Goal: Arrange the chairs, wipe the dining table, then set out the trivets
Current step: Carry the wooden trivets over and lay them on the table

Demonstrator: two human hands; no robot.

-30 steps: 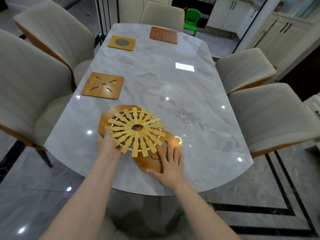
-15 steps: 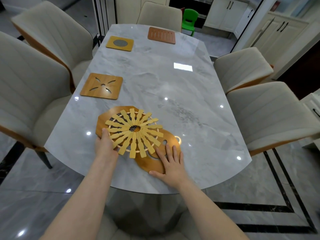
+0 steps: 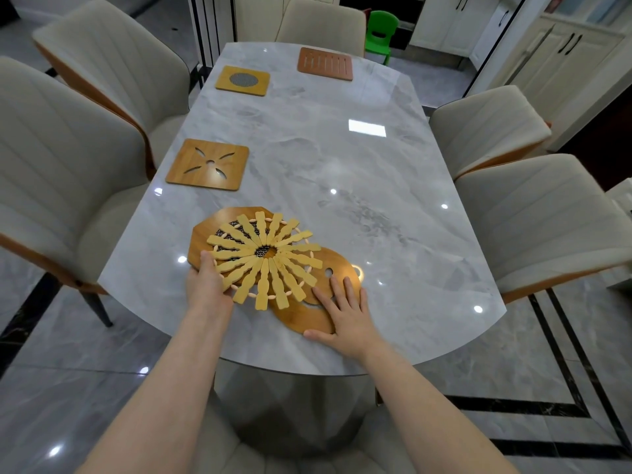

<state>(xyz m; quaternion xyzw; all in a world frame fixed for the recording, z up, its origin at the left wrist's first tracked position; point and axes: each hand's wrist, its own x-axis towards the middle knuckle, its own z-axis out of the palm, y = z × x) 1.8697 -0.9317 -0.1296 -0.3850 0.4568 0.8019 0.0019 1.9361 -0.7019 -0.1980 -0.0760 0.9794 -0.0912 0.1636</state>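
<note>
The grey marble worktop stretched away from both hands, ringed by cream upholstered chairs: two on the left-hand side, two on the right-hand side, and one at the far end. Beyond that far chair stood a small green chair on the floor. Directly in front of the hands lay a pile of three overlapping trivets. On top sat the sunburst trivet, made of pale slats radiating from a hub and strung with beads. Beneath it, toward the left hand, was the octagonal trivet with a dark mesh centre showing between the slats. Beneath it toward the right hand was the round smiley trivet, with an eye hole and a curved mouth slot. The left hand gripped the near-left rim of the pile, thumb on top over the octagonal edge and the fingers hidden beneath. The right hand lay flat on the smiley trivet, fingers straight and spread, thumb out at its near edge. Farther from the left hand lay the square cut-out trivet, well apart from the pile. Farther still came the yellow square trivet with a grey disc, and beside it, toward the far end, the reddish slotted trivet.
</note>
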